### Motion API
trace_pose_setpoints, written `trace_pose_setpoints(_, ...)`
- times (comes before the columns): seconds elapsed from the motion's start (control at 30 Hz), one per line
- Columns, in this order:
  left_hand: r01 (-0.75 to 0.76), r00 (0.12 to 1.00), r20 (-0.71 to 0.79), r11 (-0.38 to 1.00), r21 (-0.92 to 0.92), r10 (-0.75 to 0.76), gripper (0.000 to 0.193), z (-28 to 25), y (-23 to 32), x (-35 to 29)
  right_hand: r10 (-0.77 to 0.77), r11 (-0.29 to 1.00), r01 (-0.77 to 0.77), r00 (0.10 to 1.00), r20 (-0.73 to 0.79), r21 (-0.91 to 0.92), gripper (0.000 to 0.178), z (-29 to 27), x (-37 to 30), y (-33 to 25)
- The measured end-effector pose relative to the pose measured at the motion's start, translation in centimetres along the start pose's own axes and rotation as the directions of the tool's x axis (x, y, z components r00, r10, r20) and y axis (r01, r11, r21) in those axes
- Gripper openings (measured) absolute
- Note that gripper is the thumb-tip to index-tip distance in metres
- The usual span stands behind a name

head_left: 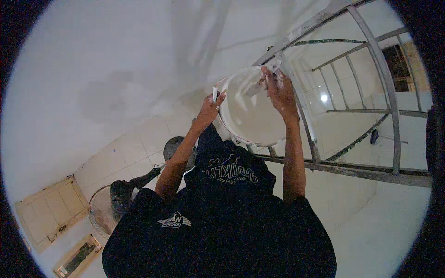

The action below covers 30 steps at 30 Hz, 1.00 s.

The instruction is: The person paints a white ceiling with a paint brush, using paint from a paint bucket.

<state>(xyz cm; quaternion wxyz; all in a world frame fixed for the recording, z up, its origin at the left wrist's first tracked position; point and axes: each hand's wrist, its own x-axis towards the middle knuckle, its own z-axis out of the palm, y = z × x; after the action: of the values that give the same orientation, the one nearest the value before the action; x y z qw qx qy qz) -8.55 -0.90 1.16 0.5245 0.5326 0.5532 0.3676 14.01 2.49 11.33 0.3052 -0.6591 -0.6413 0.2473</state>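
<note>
White mix (250,118) in a bucket (234,135), seemingly being worked with a scraper (254,88).
The right hand (281,92) grips the scraper over the mix; the left hand (211,110), at the near-left rim, seems to pinch a slim white thing (215,94), its kind unclear. The bucket sits in front of the person, beside a metal frame (392,102). The next move likely calls for a firm, level blade.

**Indoor room serving as a work site**

A white wall (92,60) meets the edge of a pale tiled floor (134,153); a cream panelled door (51,208) stands by its corner, a fan (121,194) nearer. The metal scaffold frame (392,92) and bucket (254,143) of pale paste (248,116) suggest building work.
</note>
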Motion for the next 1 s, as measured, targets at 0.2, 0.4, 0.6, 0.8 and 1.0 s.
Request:
trace_pose_setpoints(0.2,-0.03,0.999,-0.024,0.999,-0.013,0.03,0.034,0.1,1.6,-0.6,-0.342,0.896,0.357,0.934,0.102,-0.264,0.036,0.6,4.4,-1.4)
trace_pose_setpoints(0.4,-0.186,0.982,0.004,0.977,0.107,0.187,0.031,-0.6,-1.1,0.0,-0.25,0.957,0.274,0.946,0.204,-0.098,0.035,4.3,7.1,-4.8)
trace_pose_setpoints(0.6,-0.108,0.992,0.063,0.994,0.024,0.106,0.035,-0.4,0.5,-0.1,-0.297,0.947,0.31,0.945,0.134,-0.088,0.031,3.0,7.9,-5.5)
trace_pose_setpoints(0.8,-0.134,0.991,0.001,0.99,0.041,0.134,0.037,-0.5,-0.5,-0.3,-0.435,0.873,0.462,0.882,-0.179,0.156,0.022,1.0,6.3,-6.8)
trace_pose_setpoints(1.0,-0.118,0.993,0.028,0.993,-0.004,0.118,0.036,-0.5,-0.1,-0.3,-0.244,0.966,0.258,0.921,-0.304,0.006,0.026,-0.1,4.9,-5.4)
